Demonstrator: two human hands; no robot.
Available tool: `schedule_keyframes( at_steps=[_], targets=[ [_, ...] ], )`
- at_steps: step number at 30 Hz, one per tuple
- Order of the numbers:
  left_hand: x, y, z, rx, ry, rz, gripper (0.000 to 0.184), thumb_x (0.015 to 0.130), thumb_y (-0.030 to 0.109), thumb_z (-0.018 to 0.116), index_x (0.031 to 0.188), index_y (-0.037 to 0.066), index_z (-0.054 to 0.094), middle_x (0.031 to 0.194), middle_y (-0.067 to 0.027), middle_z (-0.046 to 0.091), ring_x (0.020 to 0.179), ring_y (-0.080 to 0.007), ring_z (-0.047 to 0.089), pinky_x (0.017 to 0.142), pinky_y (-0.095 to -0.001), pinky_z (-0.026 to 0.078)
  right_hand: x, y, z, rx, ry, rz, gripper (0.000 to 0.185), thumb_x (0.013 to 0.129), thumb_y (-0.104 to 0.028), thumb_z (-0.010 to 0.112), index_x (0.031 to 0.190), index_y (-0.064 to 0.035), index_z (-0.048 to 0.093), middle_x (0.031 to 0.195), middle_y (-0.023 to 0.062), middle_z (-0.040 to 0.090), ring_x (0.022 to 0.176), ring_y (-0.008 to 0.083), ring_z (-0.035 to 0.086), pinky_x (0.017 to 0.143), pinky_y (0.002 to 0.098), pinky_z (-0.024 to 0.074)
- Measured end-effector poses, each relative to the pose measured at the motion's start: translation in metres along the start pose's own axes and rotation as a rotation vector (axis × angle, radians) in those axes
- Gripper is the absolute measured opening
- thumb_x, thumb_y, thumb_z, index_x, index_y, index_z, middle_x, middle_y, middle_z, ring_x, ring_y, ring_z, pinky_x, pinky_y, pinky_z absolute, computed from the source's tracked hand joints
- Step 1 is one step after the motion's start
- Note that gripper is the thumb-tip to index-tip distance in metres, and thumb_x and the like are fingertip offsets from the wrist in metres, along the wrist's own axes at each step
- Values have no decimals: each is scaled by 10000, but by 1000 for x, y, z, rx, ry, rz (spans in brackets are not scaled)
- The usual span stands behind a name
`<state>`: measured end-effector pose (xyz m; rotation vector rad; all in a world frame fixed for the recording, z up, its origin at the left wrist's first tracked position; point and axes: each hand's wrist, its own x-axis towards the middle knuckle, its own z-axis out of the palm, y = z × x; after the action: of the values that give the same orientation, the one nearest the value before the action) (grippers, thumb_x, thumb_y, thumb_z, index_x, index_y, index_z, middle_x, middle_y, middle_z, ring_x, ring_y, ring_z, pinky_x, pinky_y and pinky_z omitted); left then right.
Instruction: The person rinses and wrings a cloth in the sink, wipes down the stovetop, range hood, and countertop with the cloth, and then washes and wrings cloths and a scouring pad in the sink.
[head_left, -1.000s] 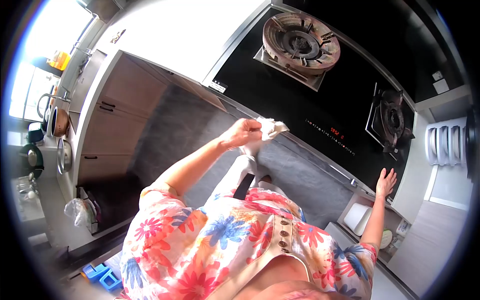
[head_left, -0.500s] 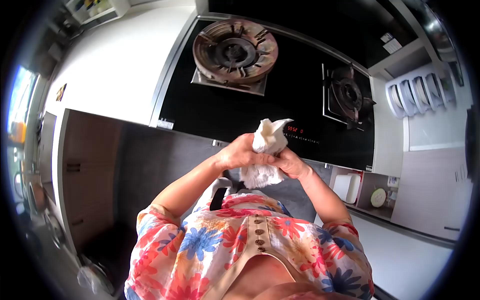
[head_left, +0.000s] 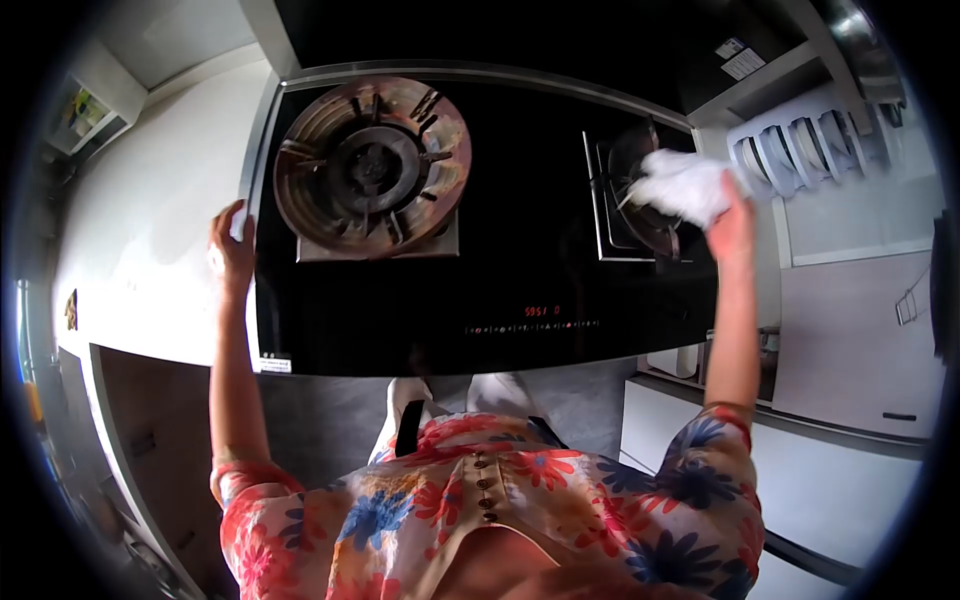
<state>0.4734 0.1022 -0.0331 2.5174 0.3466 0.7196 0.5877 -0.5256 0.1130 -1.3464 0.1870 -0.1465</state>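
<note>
A white cloth (head_left: 685, 187) hangs from the closed fingers of my right hand (head_left: 733, 225), over the smaller burner (head_left: 640, 215) at the right of the black cooktop (head_left: 530, 210). The cloth hides part of that burner and is slightly blurred. My left hand (head_left: 232, 250) is at the cooktop's left edge beside the white counter, its fingers curled near something small and whitish that I cannot make out. Between the hands sits the large round burner (head_left: 372, 170) with its ringed metal surround. Red digits glow on the front control strip.
A rack of upright plates (head_left: 800, 150) stands at the back right, past the smaller burner. The white counter (head_left: 160, 210) runs along the left. Below the cooktop's right front are a shelf with a white container (head_left: 672, 361) and white drawers (head_left: 800, 480).
Both hands were together on the cloth in front of the cooktop; now they are apart. My right hand has carried the cloth to the smaller burner, and my left has moved to the left edge.
</note>
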Motion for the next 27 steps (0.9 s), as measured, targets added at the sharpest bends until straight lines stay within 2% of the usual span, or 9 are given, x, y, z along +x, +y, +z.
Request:
schedule_keyframes(
  at_steps=[3,8,9,11,16,21,24,26,27],
  targets=[
    [10,-60,26,494,-93,-35,414,859,308,488,1238,146,453,1286,-120,417,1189,-322,368,966,-454,295,97,-28,-27,-311,44,-211,334,819,-192,608,1051,42,553,1009,118,600,920,191,586,812,302,453],
    [1,-83,42,690,-207,-222,520,905,449,327,1377,237,271,1451,-52,192,1336,-274,150,1039,-504,120,273,25,-72,-1442,-105,110,496,825,-346,562,1069,84,526,999,173,599,936,254,575,852,336,422],
    [-1,-84,41,682,-196,-199,517,908,455,314,1379,247,265,1453,-51,189,1336,-275,147,1040,-508,109,309,65,-91,-1652,-111,-33,542,796,-374,568,1068,93,522,1005,214,590,943,287,565,847,369,416],
    [-1,-80,40,687,-197,-185,516,910,450,311,1378,235,274,1451,-68,190,1339,-275,140,1044,-504,95,315,97,-43,-1591,-472,111,390,775,-278,571,974,57,559,906,136,587,842,219,543,742,354,432],
    [-1,-69,39,674,-211,-196,519,913,434,319,1381,215,271,1452,-83,185,1338,-272,147,1051,-491,79,322,137,33,-1638,-612,304,156,736,-86,516,773,45,592,649,91,561,585,179,505,520,376,397],
    [2,-53,37,679,-208,-229,504,909,397,351,1373,208,294,1453,-84,182,1347,-264,121,1064,-469,49,237,170,207,-1685,-661,70,185,728,-102,483,707,42,597,609,142,548,573,216,539,536,388,431],
    [4,-46,35,656,-216,-250,500,904,384,368,1366,199,312,1451,-86,188,1349,-265,114,1064,-466,47,217,210,307,-1876,-1021,-477,234,778,-131,480,678,2,645,628,166,592,552,248,581,540,389,475],
    [5,-43,33,642,-218,-246,503,901,374,380,1366,194,312,1450,-87,189,1349,-268,116,1063,-465,61,187,214,391,-1818,-1188,-576,265,766,-207,483,661,-17,634,560,162,556,516,242,566,493,373,467],
    [9,-34,29,637,-265,-291,508,898,368,387,1368,191,307,1451,-90,186,1349,-271,114,1064,-462,72,165,215,433,-1617,-1070,-351,255,742,-226,489,674,-32,639,581,155,562,524,247,565,493,372,471]
  ],
)
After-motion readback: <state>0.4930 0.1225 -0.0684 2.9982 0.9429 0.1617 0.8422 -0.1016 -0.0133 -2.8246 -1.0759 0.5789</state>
